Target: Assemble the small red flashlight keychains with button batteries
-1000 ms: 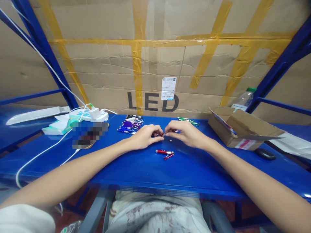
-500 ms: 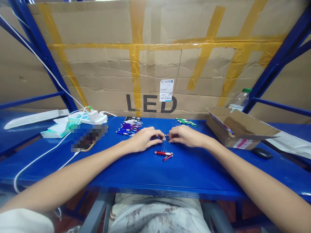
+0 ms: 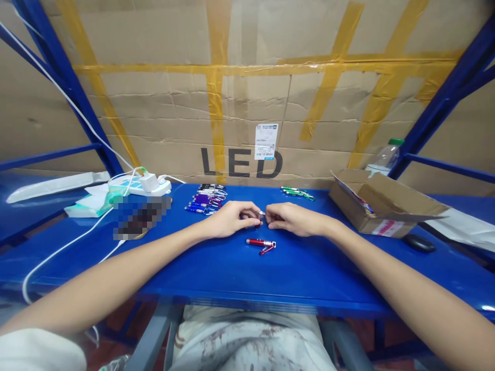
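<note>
My left hand [image 3: 235,219] is closed around a small keychain flashlight [image 3: 261,215], whose silver end pokes out from between the fingertips; the fingers hide most of it. Just to the right, my right hand [image 3: 288,218] has its fingertips pinched together close to that silver end. Whatever those fingertips hold is hidden. Nearer to me on the blue table [image 3: 216,268] lies a red keychain flashlight [image 3: 258,242] with a red carabiner clip at its right end.
Several blue, purple, silver and black flashlights [image 3: 204,198] lie in a row behind my left hand. Green ones [image 3: 297,193] lie at the back right. An open cardboard box [image 3: 381,208] and a black mouse [image 3: 419,243] are at right; a phone [image 3: 141,219] and power strip [image 3: 158,186] at left.
The flashlight end in my left hand has tipped upward. My right fingertips have drawn together and lifted slightly beside it. The small silver pieces seen between the hands are out of sight.
</note>
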Tool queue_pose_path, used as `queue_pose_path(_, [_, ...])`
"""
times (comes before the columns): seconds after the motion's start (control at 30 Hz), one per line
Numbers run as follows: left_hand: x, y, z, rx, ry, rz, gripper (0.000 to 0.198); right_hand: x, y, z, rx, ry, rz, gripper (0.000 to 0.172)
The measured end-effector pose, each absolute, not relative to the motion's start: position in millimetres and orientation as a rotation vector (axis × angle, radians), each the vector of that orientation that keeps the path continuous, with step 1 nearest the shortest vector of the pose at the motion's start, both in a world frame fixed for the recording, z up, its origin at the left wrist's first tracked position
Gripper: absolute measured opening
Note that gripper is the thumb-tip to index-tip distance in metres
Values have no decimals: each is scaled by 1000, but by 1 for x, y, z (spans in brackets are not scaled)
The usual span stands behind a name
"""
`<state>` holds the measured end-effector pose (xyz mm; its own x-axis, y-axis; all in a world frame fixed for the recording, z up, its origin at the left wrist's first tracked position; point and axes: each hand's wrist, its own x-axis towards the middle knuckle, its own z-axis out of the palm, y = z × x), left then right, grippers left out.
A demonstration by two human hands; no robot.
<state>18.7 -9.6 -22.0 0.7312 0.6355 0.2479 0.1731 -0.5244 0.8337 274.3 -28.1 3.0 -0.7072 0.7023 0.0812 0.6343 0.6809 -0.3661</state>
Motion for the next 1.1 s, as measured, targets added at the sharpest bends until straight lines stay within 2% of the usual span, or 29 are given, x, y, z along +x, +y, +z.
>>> queue_pose_path(0.2, [17,-12,-17,2268,665,708,24,272,-30,9,-1016,-2450,357,6])
queue_pose_path(0.3, [17,-12,-16,2243,653,701,25,269,-35,15,-913,-2347,411,10])
queue_pose_path(0.63, [20,-11,-19,1921,690,658,41,269,-35,14,-826,-2342,565,16])
queue_pose_path(0.87, [21,-10,-20,1886,721,657,45,268,-40,21,-750,-2446,344,20])
queue_pose_path(1.1, [21,-9,-20,2015,716,716,37,285,-35,27,-1261,-2424,91,19])
